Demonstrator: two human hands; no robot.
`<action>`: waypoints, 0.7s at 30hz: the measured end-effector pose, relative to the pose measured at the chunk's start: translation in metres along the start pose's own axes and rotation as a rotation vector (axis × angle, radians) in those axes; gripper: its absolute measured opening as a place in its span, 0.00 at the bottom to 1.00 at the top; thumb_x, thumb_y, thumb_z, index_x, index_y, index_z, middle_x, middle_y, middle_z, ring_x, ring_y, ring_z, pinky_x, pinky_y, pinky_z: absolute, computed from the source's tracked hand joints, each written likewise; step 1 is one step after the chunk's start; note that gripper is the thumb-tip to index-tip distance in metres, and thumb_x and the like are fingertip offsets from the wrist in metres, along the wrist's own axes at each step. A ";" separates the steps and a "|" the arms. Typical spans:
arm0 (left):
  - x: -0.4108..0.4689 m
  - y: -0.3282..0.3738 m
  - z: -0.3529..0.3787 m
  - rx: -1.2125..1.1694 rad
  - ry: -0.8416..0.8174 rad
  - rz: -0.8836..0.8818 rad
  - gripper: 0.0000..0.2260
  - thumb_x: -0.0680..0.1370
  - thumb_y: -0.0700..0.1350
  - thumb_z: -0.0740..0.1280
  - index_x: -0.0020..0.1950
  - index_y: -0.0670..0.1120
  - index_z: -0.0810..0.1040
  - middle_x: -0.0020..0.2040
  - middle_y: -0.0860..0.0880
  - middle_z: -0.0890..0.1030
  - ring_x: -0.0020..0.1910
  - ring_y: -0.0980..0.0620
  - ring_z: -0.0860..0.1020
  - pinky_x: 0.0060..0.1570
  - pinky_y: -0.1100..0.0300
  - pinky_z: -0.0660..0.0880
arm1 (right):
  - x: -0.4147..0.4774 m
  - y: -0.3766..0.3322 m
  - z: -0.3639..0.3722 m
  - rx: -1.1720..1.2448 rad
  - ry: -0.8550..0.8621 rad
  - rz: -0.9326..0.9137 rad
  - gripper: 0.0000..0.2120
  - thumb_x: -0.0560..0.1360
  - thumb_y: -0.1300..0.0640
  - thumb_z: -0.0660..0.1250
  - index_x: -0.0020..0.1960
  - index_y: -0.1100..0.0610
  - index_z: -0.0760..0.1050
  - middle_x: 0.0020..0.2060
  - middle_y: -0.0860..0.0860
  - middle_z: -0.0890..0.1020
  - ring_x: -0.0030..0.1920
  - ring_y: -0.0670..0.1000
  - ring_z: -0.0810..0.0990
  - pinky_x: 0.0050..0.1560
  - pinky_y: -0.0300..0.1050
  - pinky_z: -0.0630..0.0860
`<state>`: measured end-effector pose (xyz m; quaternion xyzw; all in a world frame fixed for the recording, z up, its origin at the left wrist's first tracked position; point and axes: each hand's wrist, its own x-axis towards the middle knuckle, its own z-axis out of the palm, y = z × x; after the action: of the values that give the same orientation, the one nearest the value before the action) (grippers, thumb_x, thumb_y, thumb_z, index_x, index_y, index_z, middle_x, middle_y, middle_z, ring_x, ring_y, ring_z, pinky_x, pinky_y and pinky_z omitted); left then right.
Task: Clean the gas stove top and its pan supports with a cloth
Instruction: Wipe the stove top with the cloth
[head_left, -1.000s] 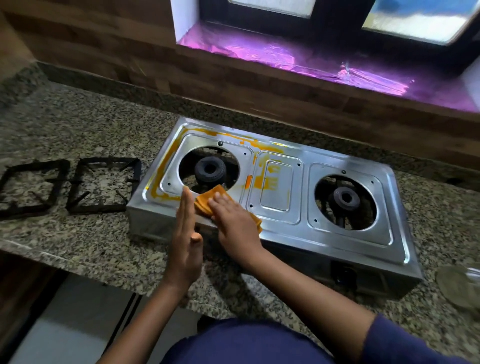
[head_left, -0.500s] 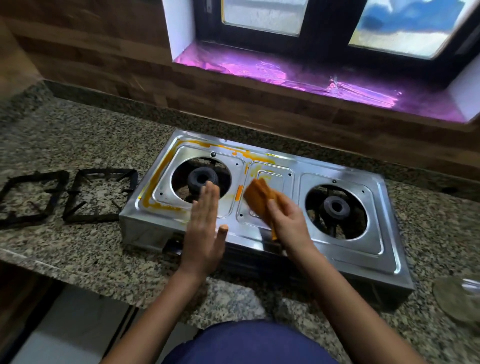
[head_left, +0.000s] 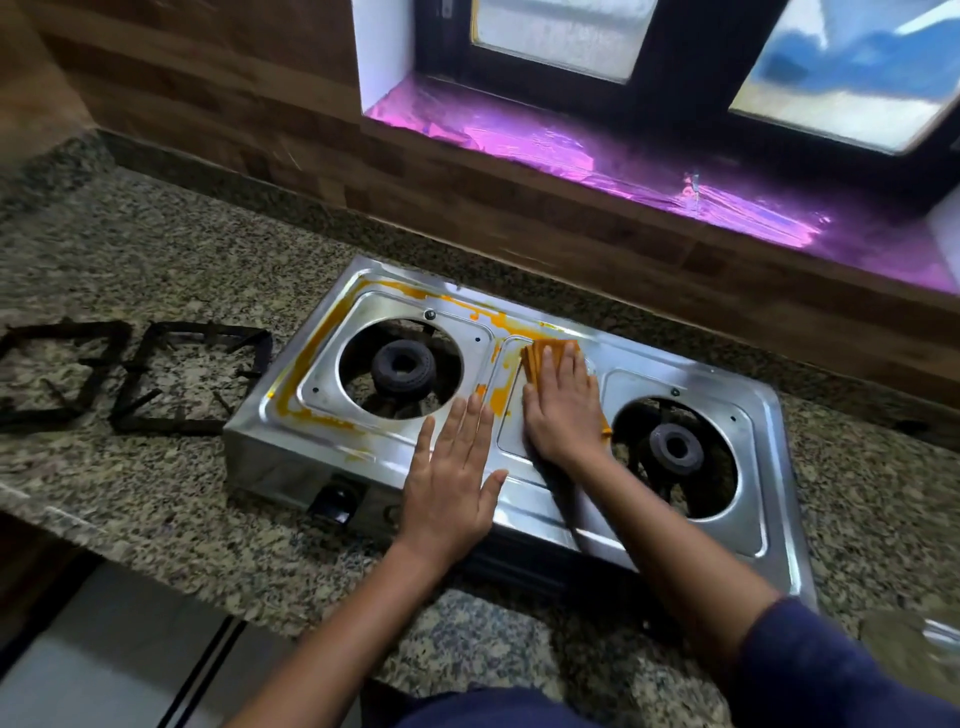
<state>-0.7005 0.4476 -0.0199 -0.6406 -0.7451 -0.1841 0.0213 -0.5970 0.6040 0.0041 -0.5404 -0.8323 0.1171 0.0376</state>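
Stove (head_left: 691, 358) is set on a speckled granite counter (head_left: 171, 260), below a window sill (head_left: 597, 150) lined with purple foil. Both pan supports (head_left: 192, 379) are off the stove and laid flat on the counter to its left, side by side, apart from the stove body.

An orange cloth (head_left: 545, 353) is pressed flat on the raised centre panel between the two burners, towards the back edge. It is pinned under the right hand (head_left: 563, 410), palm down, fingers extended (not clenched; cloth is held by pressure, with its far edge and a small corner at the wrist side sticking out).

The left hand (head_left: 452, 478) is laid flat and empty on the front of the stove top, fingers straight, beside the left burner (head_left: 402, 369) opening, nothing grasped. It sits just left of the right hand; whether they touch cannot be told.

Yellow-orange residue (head_left: 311, 353) is seen along the left edge, the back edge and the front-left corner of the stove top, plus a patch between the left burner plate and the centre panel. The area round the right burner (head_left: 675, 449) looks bare metal. One knob (head_left: 335, 501) is visible on the front face.
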 end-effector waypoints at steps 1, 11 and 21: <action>-0.001 0.000 0.000 -0.001 -0.008 0.001 0.31 0.79 0.55 0.54 0.79 0.42 0.55 0.79 0.45 0.54 0.79 0.48 0.52 0.75 0.44 0.52 | 0.017 0.001 -0.002 -0.006 0.016 0.036 0.30 0.82 0.44 0.46 0.80 0.54 0.42 0.79 0.56 0.40 0.78 0.54 0.38 0.77 0.53 0.39; 0.000 0.001 -0.004 0.002 -0.017 -0.027 0.31 0.80 0.58 0.53 0.79 0.42 0.56 0.79 0.45 0.55 0.79 0.48 0.52 0.75 0.45 0.51 | 0.088 -0.053 -0.001 0.005 -0.067 -0.161 0.29 0.83 0.45 0.46 0.80 0.54 0.44 0.79 0.54 0.44 0.79 0.52 0.41 0.77 0.49 0.42; 0.001 0.004 -0.009 0.001 -0.035 -0.057 0.34 0.80 0.60 0.54 0.79 0.40 0.53 0.79 0.43 0.53 0.79 0.46 0.50 0.75 0.44 0.54 | 0.041 -0.015 -0.005 0.066 -0.164 -0.620 0.34 0.78 0.39 0.40 0.79 0.55 0.53 0.78 0.52 0.53 0.79 0.50 0.48 0.77 0.51 0.51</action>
<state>-0.6992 0.4458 -0.0102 -0.6222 -0.7635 -0.1729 0.0032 -0.6258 0.6359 0.0094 -0.2485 -0.9533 0.1704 0.0218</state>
